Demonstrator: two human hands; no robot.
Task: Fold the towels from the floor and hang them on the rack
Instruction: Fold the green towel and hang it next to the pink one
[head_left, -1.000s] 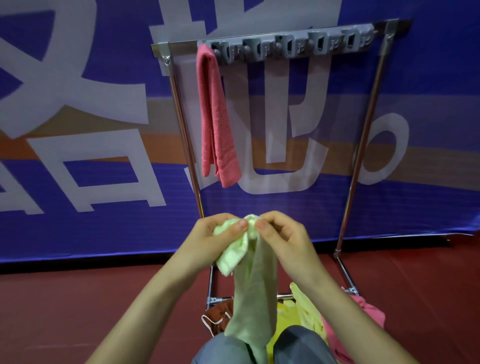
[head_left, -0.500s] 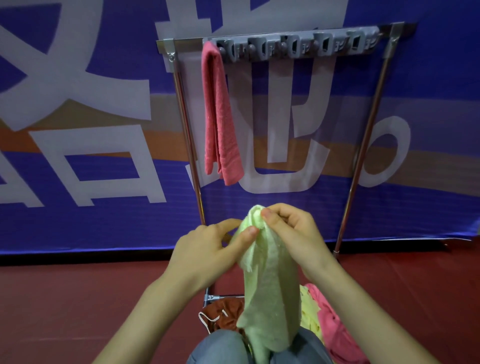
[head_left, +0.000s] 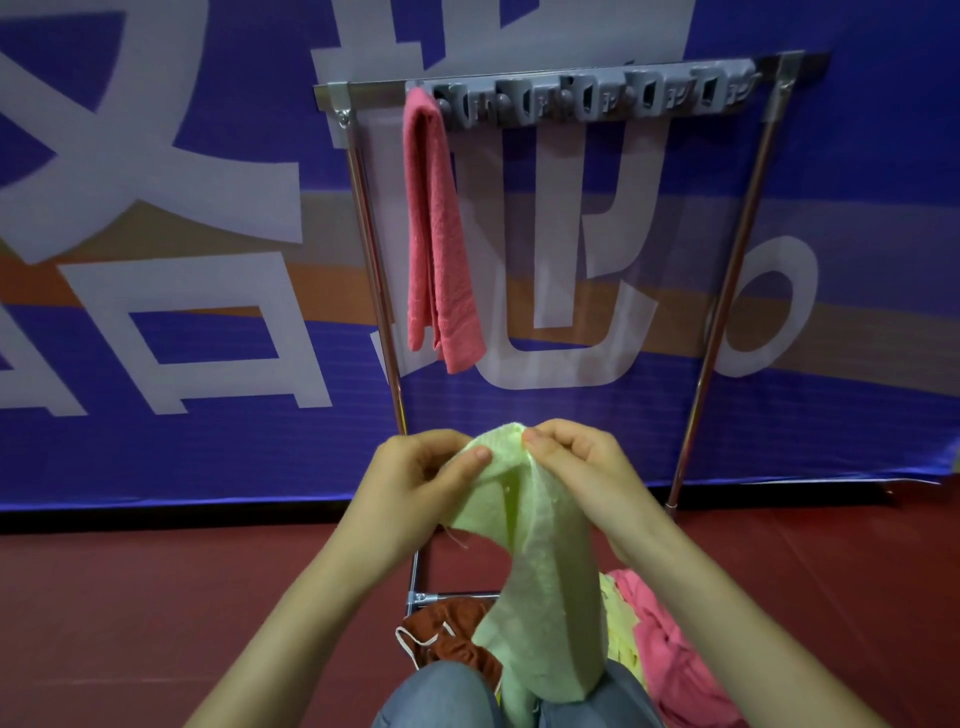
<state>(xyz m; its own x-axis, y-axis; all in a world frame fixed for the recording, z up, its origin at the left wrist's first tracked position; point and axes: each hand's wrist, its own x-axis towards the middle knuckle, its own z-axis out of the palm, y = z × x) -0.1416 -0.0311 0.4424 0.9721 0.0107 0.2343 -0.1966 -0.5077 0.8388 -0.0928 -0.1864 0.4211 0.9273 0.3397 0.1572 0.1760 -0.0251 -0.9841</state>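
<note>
Green towel (head_left: 545, 561) pinched by left hand (head_left: 415, 493), right hand (head_left: 587, 483).

The light green towel (head_left: 540, 571) is of one plain colour, and the coral pink towel (head_left: 436, 234) shows a fine, grainy weave. The rack (head_left: 363, 88) is shiny silver metal with a row of grey clips (head_left: 597, 98), and the banner (head_left: 156, 457) is deep blue with large white characters and bands of orange and pale grey. On the dark red floor (head_left: 156, 597) are a rust-brown cloth (head_left: 457, 644) trimmed in white, a pale yellow cloth (head_left: 621, 623) and a pink cloth (head_left: 670, 660); the trousers (head_left: 436, 696) are blue-grey.
</note>
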